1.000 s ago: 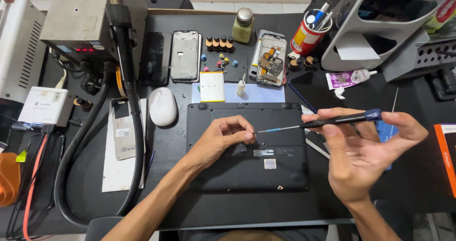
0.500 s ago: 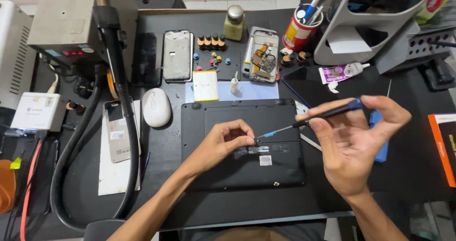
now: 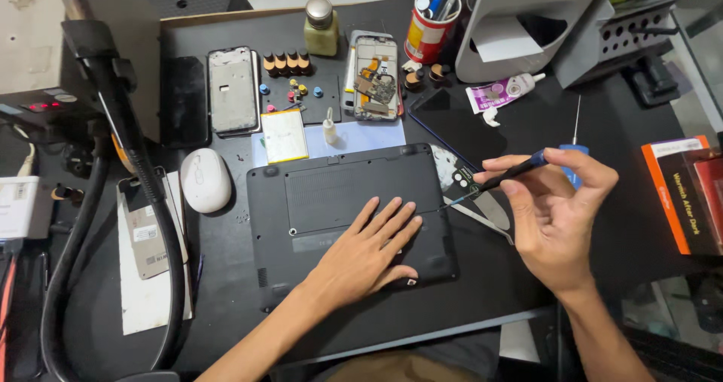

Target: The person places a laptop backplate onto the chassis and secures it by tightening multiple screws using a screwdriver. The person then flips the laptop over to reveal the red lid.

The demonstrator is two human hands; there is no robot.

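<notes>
A black laptop (image 3: 331, 194) lies bottom side up in the middle of the dark work mat. My left hand (image 3: 370, 248) rests flat on its lower right part, fingers spread, holding nothing. My right hand (image 3: 556, 210) is just right of the laptop and grips a thin black and blue screwdriver (image 3: 501, 179). The screwdriver's tip points left, close to the laptop's right edge.
A white mouse (image 3: 204, 179) lies left of the laptop. Behind it are opened phone bodies (image 3: 233, 88), a small bottle (image 3: 321, 27), a red cup of tools (image 3: 431, 29) and a grey rack (image 3: 527, 20). A black hose (image 3: 128, 171) curves at left. An orange box (image 3: 678, 194) sits at right.
My left hand has flattened from a pinch onto the laptop's bottom cover. The screwdriver tip has drawn back to the laptop's right edge. The view has shifted closer and leftward.
</notes>
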